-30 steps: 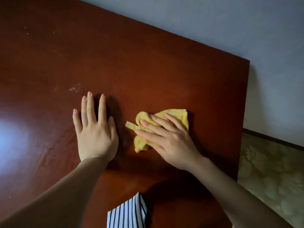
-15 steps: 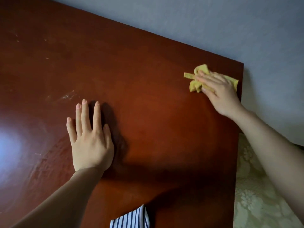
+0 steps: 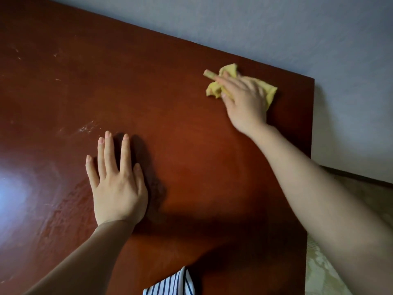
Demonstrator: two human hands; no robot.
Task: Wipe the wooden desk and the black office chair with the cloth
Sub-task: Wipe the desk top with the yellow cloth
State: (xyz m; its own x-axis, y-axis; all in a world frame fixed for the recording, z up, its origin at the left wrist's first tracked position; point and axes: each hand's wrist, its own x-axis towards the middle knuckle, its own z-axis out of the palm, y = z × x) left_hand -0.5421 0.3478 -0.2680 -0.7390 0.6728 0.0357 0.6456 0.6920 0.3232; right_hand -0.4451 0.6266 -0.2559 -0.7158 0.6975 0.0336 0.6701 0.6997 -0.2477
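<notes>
Left hand [image 3: 119,188] flat, right hand [image 3: 244,103] outstretched

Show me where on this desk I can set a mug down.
Bare wood: the wide stretch of desk between the left hand and the cloth, and the whole far-left part beyond the left hand, up to the wall. Crowded: the far right corner, where the right hand presses the cloth.

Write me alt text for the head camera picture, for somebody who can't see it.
A person's right hand presses a crumpled yellow cloth onto the far right corner of a reddish-brown wooden desk, close to a grey wall. The left hand lies flat on the desk nearer the viewer. A bit of striped fabric shows at the bottom edge.
</notes>
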